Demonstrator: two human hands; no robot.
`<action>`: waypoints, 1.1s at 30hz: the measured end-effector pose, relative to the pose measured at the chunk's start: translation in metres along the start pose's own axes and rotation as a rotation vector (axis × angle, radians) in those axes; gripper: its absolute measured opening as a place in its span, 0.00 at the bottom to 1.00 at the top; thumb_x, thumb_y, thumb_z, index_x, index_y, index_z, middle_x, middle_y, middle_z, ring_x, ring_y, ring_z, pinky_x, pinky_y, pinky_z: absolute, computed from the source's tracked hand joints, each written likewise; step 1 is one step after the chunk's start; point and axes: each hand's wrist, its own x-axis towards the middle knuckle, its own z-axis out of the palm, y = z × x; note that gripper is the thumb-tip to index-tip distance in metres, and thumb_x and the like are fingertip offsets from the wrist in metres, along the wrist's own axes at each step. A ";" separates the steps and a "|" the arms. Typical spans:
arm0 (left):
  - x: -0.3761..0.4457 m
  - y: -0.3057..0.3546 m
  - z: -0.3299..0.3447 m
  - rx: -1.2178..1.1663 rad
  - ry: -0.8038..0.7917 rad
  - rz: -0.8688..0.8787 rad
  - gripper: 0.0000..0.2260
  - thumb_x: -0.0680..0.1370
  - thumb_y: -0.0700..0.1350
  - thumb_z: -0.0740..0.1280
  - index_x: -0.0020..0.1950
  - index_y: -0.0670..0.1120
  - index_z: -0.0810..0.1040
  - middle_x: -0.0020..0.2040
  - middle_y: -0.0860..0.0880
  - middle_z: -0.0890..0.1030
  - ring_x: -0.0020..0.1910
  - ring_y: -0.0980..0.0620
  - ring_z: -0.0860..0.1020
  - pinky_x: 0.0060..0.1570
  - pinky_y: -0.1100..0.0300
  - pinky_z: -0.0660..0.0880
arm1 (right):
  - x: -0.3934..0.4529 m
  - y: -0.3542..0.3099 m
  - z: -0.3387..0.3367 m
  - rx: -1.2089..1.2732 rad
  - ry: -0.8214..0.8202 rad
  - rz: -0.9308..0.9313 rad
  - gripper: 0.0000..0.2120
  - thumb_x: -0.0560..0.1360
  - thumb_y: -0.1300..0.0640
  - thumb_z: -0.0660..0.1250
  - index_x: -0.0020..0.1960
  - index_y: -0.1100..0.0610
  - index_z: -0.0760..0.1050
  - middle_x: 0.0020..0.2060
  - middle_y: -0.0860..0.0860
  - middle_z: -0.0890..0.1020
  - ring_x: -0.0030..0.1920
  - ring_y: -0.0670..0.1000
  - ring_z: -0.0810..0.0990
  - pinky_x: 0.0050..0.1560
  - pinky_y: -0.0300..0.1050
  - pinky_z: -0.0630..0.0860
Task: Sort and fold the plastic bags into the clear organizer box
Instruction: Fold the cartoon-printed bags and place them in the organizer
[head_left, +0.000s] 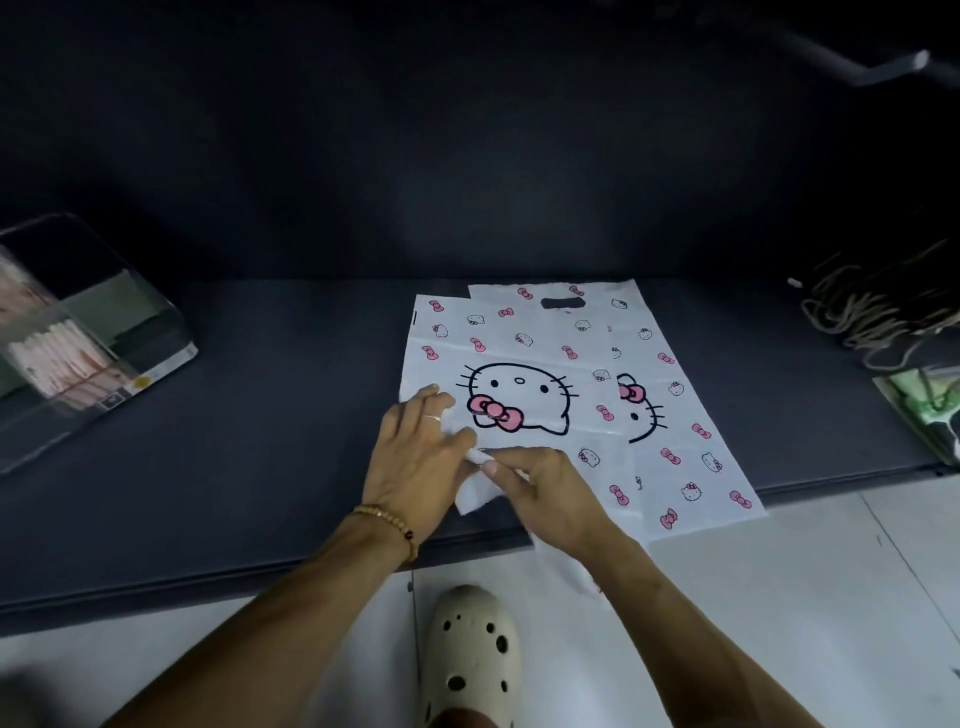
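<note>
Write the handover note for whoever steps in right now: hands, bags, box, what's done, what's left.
Left hand: flat, pressing the top bag near its lower left corner.
Right hand: fingers pinch that corner's turned-up edge.
A second bag lies flat beneath, offset right; both on the dark surface.
Clear organizer box, far left, already holds folded bags.
Left: finish folding this bag, fold the second, put both in the box.

Bare forearms, beaded bracelet (387, 519) on left wrist, thin ring (431, 417) (left hand), cream perforated clog (475, 654)
</note>
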 end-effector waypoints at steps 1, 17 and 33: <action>-0.001 -0.005 0.000 0.023 -0.029 -0.041 0.09 0.74 0.52 0.69 0.49 0.50 0.82 0.67 0.43 0.72 0.73 0.44 0.62 0.67 0.49 0.60 | 0.001 -0.002 0.002 -0.015 -0.009 0.016 0.10 0.79 0.48 0.63 0.53 0.50 0.80 0.36 0.51 0.79 0.33 0.45 0.72 0.39 0.43 0.73; -0.061 -0.138 -0.034 -1.485 -0.235 -0.905 0.05 0.74 0.38 0.69 0.47 0.41 0.85 0.51 0.44 0.84 0.50 0.48 0.83 0.44 0.62 0.79 | 0.019 -0.004 -0.040 0.422 0.104 0.404 0.13 0.72 0.56 0.74 0.33 0.60 0.76 0.33 0.53 0.82 0.37 0.52 0.81 0.44 0.46 0.81; -0.094 -0.177 -0.034 -1.122 0.015 -0.923 0.29 0.56 0.65 0.78 0.51 0.51 0.82 0.49 0.52 0.84 0.50 0.52 0.82 0.57 0.53 0.76 | 0.068 -0.012 0.051 -0.166 0.058 0.463 0.13 0.81 0.50 0.57 0.44 0.58 0.65 0.38 0.55 0.75 0.42 0.58 0.77 0.38 0.45 0.69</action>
